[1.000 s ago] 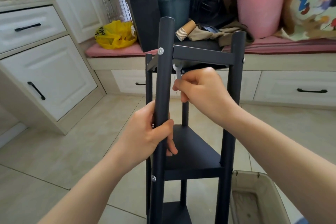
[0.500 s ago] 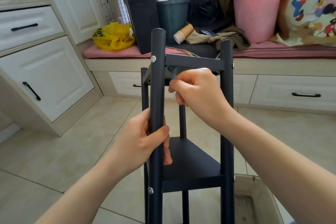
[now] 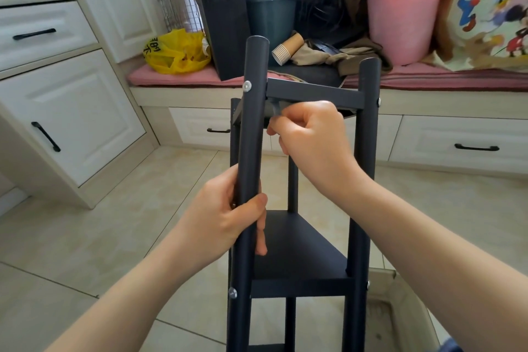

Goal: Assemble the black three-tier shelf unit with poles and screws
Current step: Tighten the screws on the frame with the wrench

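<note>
The black shelf unit [image 3: 300, 254] stands upright on the tiled floor in front of me, poles joined to its tiers. My left hand [image 3: 225, 217] grips the near left pole [image 3: 251, 134] about halfway between the top and middle tiers. My right hand [image 3: 311, 137] pinches a small metal wrench [image 3: 275, 110] just under the top tier [image 3: 314, 94], behind the left pole. Silver screw heads show on the near left pole at the top tier [image 3: 247, 85] and at the middle tier [image 3: 233, 292]. The bottom tier is mostly cut off by the frame edge.
White drawers and cabinets [image 3: 65, 111] stand at the left. A bench with a pink cushion [image 3: 183, 77] behind the shelf carries a yellow bag [image 3: 174, 56], a black computer case [image 3: 223, 20], a dark bin [image 3: 271, 20] and a pink bucket [image 3: 405, 11]. A beige container [image 3: 400, 314] sits at lower right.
The view shifted so the shelf sits slightly lower and more to the left. My right hand turned the wrench a little under the top tier. My left hand kept its grip on the pole.
</note>
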Action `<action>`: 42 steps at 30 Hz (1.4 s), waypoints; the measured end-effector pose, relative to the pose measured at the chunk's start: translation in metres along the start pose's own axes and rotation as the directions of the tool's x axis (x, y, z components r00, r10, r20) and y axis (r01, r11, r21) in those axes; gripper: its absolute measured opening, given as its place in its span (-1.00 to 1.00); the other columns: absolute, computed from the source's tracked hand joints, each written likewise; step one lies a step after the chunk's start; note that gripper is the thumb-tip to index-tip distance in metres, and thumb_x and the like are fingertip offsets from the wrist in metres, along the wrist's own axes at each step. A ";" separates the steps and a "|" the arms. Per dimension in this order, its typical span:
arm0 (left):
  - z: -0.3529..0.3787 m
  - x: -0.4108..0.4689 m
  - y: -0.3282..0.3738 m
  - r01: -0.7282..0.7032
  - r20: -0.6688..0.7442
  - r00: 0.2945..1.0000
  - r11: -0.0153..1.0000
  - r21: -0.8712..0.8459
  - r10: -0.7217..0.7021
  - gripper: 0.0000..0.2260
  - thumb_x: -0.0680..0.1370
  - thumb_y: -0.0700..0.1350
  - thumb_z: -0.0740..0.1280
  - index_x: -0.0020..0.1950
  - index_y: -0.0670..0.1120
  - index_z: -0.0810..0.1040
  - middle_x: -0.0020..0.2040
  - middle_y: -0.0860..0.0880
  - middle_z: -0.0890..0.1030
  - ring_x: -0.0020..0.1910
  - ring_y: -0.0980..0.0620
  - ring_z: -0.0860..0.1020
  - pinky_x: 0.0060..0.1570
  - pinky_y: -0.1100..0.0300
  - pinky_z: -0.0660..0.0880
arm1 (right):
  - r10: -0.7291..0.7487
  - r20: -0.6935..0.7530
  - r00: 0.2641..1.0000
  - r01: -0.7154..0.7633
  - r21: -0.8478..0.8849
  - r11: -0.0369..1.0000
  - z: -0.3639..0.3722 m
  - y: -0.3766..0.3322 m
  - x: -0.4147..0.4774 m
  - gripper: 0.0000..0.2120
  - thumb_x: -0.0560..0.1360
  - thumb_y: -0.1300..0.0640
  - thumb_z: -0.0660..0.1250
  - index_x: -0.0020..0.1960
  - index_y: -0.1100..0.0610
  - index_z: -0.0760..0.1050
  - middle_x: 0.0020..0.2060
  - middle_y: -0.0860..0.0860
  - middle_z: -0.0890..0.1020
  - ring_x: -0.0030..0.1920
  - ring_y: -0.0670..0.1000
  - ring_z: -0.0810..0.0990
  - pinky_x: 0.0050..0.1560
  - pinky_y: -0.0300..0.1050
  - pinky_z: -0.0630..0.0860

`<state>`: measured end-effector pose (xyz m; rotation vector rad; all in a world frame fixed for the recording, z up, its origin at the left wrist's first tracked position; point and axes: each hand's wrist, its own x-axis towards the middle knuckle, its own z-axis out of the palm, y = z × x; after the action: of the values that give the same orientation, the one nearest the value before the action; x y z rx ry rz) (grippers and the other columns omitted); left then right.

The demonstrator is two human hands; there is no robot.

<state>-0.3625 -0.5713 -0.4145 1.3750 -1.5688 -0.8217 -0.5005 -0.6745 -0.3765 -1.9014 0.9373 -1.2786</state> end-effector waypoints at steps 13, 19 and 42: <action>0.000 0.002 -0.003 0.005 -0.007 1.000 1.000 -0.007 -0.005 -0.87 0.53 -0.14 0.28 -0.05 -0.19 0.39 -0.37 -0.11 0.60 -0.47 -0.18 0.64 -0.34 0.07 0.60 | -0.029 -0.029 0.999 0.028 -0.034 0.999 0.007 0.002 -0.004 -0.70 0.59 0.21 0.30 -0.25 0.24 0.68 -0.45 -0.03 0.66 -0.44 -0.23 0.54 -0.22 -0.39 0.46; 0.000 0.002 -0.004 -0.004 -0.006 1.000 1.000 -0.007 0.004 -0.74 0.49 0.01 0.32 -0.06 -0.17 0.40 -0.37 -0.13 0.61 -0.47 -0.17 0.64 -0.35 0.04 0.61 | -0.022 -0.050 0.998 0.023 0.021 1.000 0.017 0.007 -0.005 -0.77 0.61 0.19 0.30 -0.13 0.18 0.70 -0.38 -0.06 0.68 -0.39 -0.18 0.60 -0.16 -0.23 0.59; 0.001 0.001 -0.006 -0.003 -0.013 1.000 1.000 -0.009 0.003 -0.77 0.46 0.13 0.29 -0.06 -0.01 0.46 -0.37 -0.13 0.60 -0.46 -0.17 0.64 -0.32 0.03 0.60 | 0.028 0.018 0.999 -0.029 0.090 0.996 0.007 0.006 0.001 -0.70 0.57 0.20 0.31 -0.31 0.17 0.65 -0.54 -0.05 0.60 -0.45 -0.13 0.55 -0.17 -0.14 0.55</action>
<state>-0.3610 -0.5735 -0.4203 1.3687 -1.5555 -0.8150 -0.4948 -0.6773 -0.3836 -1.8203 0.8803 -1.2650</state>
